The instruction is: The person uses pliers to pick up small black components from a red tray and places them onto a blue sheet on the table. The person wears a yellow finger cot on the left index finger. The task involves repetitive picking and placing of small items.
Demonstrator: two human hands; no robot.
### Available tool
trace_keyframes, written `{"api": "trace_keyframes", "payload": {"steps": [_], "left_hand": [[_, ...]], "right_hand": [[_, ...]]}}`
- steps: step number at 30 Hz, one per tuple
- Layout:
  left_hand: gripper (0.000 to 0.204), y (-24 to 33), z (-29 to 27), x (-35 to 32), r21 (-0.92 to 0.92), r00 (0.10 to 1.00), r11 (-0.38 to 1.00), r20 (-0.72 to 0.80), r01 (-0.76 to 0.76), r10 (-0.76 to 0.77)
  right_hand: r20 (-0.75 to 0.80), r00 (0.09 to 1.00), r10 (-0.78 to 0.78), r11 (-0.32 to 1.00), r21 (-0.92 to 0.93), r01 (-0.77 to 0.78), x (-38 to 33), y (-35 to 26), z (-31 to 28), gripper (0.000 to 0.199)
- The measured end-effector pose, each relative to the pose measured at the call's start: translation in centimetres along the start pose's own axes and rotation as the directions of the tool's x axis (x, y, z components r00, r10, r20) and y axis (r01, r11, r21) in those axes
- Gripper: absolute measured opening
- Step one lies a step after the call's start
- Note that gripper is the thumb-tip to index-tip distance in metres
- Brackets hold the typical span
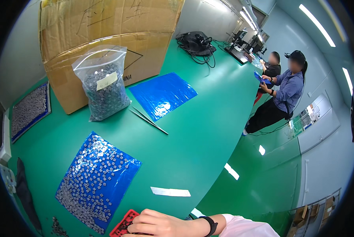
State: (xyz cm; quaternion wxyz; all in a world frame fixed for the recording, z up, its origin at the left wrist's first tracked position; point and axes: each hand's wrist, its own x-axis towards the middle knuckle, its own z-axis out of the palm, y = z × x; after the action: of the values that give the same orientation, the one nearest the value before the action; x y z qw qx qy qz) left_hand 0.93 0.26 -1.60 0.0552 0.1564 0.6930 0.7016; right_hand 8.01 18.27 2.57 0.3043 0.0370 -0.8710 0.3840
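My right hand [161,224] comes in from the lower right, with a black wristband and a pink sleeve. Its fingers curl over the near edge of a red gridded tray [123,225] on the green table [200,130]. Just left of the tray lies a blue sheet [125,168] covered with many small grey square parts. A few loose grey parts [58,228] lie at the bottom left. My left hand is out of the picture.
Beyond lie a white paper strip [171,192], thin tweezers [149,121], a bare blue sheet [163,94], a clear bag of grey parts [103,85] and a cardboard box [105,35]. A tray of parts [28,110] sits left, black cables [196,43] far back. Two people [287,87] work at right.
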Motion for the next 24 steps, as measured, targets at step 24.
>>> {"api": "trace_keyframes", "payload": {"steps": [24], "left_hand": [[0.024,0.8,0.7,-0.7,-0.028,0.976,0.977,0.063,0.212,-0.209]], "right_hand": [[0.023,1.0,-0.018,0.995,-0.102,0.02,-0.5,1.4,-1.7,0.029]]}}
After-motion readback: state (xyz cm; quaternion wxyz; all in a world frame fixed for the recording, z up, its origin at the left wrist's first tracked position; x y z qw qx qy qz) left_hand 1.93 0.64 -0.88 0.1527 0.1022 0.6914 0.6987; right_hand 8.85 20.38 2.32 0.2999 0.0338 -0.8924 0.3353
